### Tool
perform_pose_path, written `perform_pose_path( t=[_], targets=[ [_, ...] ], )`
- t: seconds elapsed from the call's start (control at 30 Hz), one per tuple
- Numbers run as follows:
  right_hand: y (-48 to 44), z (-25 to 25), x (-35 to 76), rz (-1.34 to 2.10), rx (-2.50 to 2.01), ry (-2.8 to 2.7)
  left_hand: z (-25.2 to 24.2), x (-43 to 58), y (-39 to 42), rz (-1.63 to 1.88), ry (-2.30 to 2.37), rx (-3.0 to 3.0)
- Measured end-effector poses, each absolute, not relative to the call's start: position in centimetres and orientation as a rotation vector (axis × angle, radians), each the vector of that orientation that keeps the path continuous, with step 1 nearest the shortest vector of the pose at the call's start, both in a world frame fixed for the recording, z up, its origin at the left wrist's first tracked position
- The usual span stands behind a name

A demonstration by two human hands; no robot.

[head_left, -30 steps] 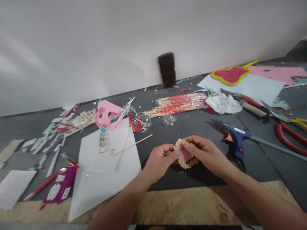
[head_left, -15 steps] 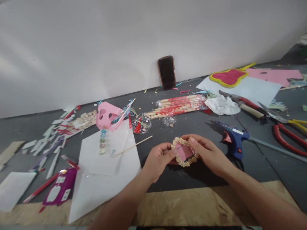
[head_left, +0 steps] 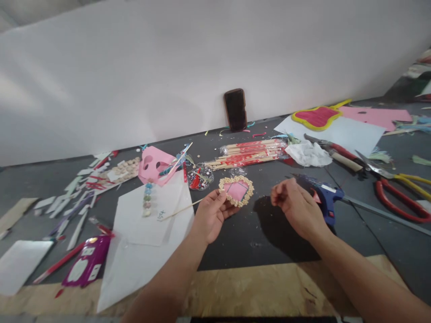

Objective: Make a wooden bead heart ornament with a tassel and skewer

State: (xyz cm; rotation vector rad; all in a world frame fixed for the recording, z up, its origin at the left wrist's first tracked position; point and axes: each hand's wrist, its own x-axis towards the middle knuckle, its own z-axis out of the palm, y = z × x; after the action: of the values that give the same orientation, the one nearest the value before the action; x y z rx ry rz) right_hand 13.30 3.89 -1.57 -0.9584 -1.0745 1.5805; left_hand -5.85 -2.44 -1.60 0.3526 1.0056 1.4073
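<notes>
My left hand [head_left: 213, 215] pinches the lower left edge of a small heart-shaped piece [head_left: 236, 189]. That piece has a pink middle crossed by dark lines and a border of pale beads or grains. My right hand [head_left: 298, 207] is apart from it, over the dark table, its fingers loosely bent and nothing visible in them. Just beyond the right hand lies a blue glue gun [head_left: 326, 197], partly covered by it. A thin wooden stick [head_left: 183, 209] runs from the white paper [head_left: 129, 264] towards my left hand.
Wrapped wooden sticks [head_left: 252, 152] lie behind the heart, below a phone [head_left: 235, 110] leaning on the wall. Pliers [head_left: 340, 150], red-handled cutters [head_left: 397, 202] and crumpled tissue [head_left: 308, 153] are at right. At left are pink card [head_left: 156, 163], a purple packet [head_left: 88, 260] and scattered strips.
My right hand has let go of the heart-shaped piece and moved right, towards the glue gun. The left hand has shifted the piece left and up, turning its face more towards me.
</notes>
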Motion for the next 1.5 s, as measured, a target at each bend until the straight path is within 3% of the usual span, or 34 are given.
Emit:
perform_pose_path(
  t=[0.2, 0.47, 0.63, 0.77, 1.27, 1.5],
  targets=[
    [4.5, 2.3, 14.6, 1.419, -0.871, -1.080, -2.2, -7.7, -1.4, 1.567, 0.993, 0.248],
    [4.1, 4.8, 16.8, 1.259, -0.984, -1.479, -2.8, -8.0, -1.1, 1.635, 0.958, 0.325],
    [5.2, 4.1, 17.5, 0.836, -1.258, -2.106, -3.0, -8.2, -1.0, 1.655, 0.944, 0.382],
    [7.3, 2.2, 15.6, 0.640, -1.159, -2.411, -3.2, -8.3, -0.9, 1.675, 0.952, 0.409],
    [13.2, -0.7, 6.3, 0.414, -1.075, -2.683, -2.3, -8.4, -0.8, 1.637, 0.986, 0.367],
    [15.5, 1.1, 8.8, 0.311, -1.319, -2.491, -1.5, -8.0, -1.5, 1.346, 1.035, 0.475]
  ],
)
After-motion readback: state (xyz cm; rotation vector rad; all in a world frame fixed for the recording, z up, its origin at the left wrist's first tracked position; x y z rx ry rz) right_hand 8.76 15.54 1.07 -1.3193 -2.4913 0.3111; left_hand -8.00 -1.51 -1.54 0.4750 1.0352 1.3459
